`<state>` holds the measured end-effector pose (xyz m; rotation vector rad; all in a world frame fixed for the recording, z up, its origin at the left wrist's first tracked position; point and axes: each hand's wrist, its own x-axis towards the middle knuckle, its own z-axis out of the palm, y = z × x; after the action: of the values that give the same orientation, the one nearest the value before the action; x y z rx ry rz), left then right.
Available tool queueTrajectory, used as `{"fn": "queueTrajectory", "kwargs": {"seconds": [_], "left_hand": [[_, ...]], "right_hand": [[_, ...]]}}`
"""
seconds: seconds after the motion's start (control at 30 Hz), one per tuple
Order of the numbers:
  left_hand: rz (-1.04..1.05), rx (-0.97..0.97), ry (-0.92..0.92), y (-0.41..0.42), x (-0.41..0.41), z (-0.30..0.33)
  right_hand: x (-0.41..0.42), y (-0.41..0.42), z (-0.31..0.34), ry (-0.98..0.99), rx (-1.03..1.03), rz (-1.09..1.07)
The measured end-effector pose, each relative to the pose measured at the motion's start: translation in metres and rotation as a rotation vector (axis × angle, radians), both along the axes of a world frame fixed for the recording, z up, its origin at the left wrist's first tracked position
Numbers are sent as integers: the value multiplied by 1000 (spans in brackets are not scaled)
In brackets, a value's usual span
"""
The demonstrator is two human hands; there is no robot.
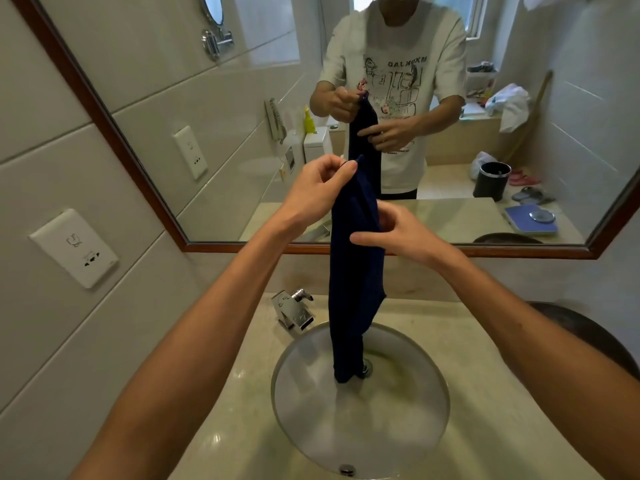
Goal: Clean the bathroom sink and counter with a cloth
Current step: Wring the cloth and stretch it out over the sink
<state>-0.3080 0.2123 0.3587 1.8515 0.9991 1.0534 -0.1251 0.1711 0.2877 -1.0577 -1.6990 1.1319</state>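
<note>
From your head camera, your left hand (pixel 320 188) pinches the top corner of a long dark navy cloth (pixel 355 271) between thumb and curled fingers, holding it up in front of the wood-framed wall mirror (pixel 450 249). The cloth hangs straight down, and its lower end reaches into the round glass sink basin (pixel 294 393), just beside the metal drain (pixel 367 367); whether it touches the bowl you cannot tell. Your right hand (pixel 398 233), at 4 o'clock from the left, has its thumb and fingers closing round the cloth's middle from the right side. At 10 o'clock from the drain, the chrome faucet (pixel 294 311) sits on the beige stone counter (pixel 467 341). At 9 o'clock from the cloth, a white wall socket (pixel 74 247) is set in the tiled wall.
</note>
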Motion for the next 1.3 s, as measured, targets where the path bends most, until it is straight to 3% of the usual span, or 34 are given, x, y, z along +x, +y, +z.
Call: {"fn": "queueTrajectory", "kwargs": {"seconds": [0.13, 0.27, 0.37, 0.6, 0.77, 0.9, 1.03, 1.3], "left_hand": [[-81, -43, 154, -2, -10, 17], [-51, -65, 155, -2, -24, 26], [-31, -73, 177, -7, -34, 33], [96, -56, 466, -2, -67, 33], [179, -44, 324, 4, -77, 18], [218, 33, 260, 4, -79, 11], [228, -26, 80, 6, -87, 4], [190, -170, 112, 4, -98, -3]], "right_hand": [[0, 3, -3, -258, 2, 34], [5, 10, -17, -445, 60, -48], [11, 7, -29, -488, 0, -75], [37, 1, -37, -469, -89, -30], [51, 6, -23, -534, -62, -32], [57, 9, -13, -485, -73, -56], [72, 9, -11, -426, -123, -48], [84, 14, 18, -528, -101, -140]]}}
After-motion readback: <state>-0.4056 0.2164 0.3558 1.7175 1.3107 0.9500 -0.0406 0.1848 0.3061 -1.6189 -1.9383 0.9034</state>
